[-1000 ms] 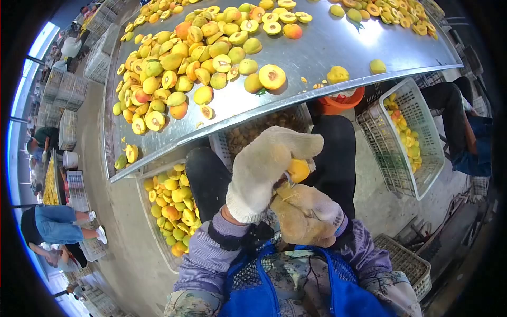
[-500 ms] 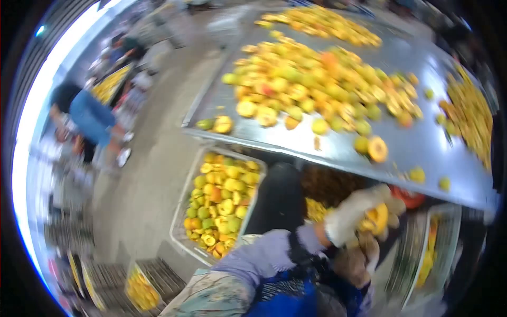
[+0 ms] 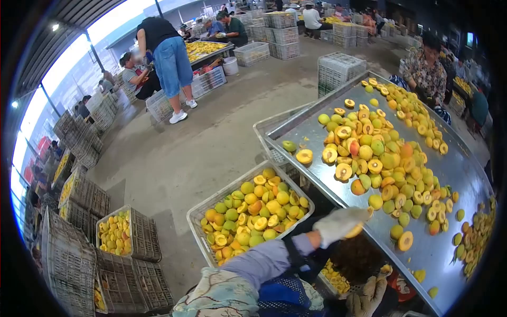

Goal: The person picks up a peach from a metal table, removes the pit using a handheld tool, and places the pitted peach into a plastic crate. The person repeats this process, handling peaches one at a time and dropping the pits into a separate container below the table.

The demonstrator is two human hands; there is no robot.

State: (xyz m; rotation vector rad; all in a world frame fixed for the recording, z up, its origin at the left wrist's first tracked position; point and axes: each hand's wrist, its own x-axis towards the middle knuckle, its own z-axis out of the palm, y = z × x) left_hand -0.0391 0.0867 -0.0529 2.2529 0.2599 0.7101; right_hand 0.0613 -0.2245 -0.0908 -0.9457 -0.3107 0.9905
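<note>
My left hand, in a whitish glove below a purple sleeve, is closed on a yellow fruit piece beside the near edge of the metal table. Lower down, my right hand wears a soiled beige glove, its fingers curled round something small and yellowish that I cannot make out. Whole and halved fruits are heaped on the table. Left of my left hand, a pale crate is full of green, yellow and orange fruit.
Stacked crates stand at the lower left. A standing person in denim shorts is at the upper left, near a seated person. Another person is behind the table. A red container is beside my right hand.
The view has swung, showing more of the hall. My hands have moved apart: the left, with its fruit piece, is by the table edge, and the right is lower.
</note>
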